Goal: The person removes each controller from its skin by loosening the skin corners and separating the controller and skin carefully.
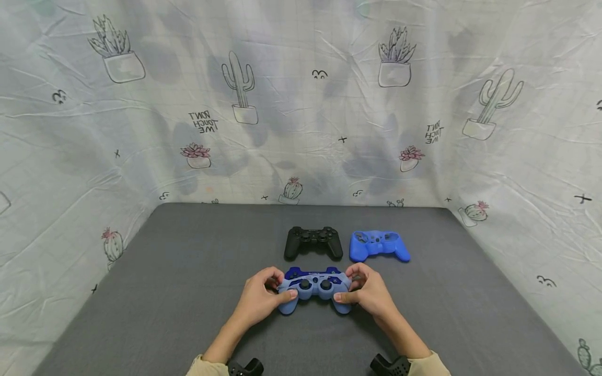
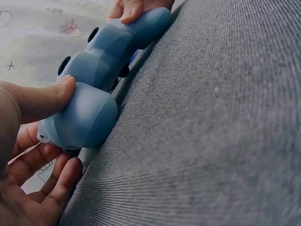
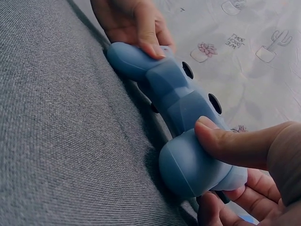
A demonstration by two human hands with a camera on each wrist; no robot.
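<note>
Both hands hold the blue game controller (image 1: 314, 289) low on the gray counter (image 1: 164, 292), near the person. The left hand (image 1: 261, 298) wraps one handle and the right hand (image 1: 369, 292) wraps the other, thumbs on top. It wears a light blue skin that looks soft and rubbery, maybe a bit grippy. Best held by its two handles.

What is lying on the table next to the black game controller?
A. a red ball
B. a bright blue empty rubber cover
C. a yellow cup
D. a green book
B: beside the black game controller lies a bright blue rubber cover, empty, with holes where the buttons would poke through, on the grey table.
</note>
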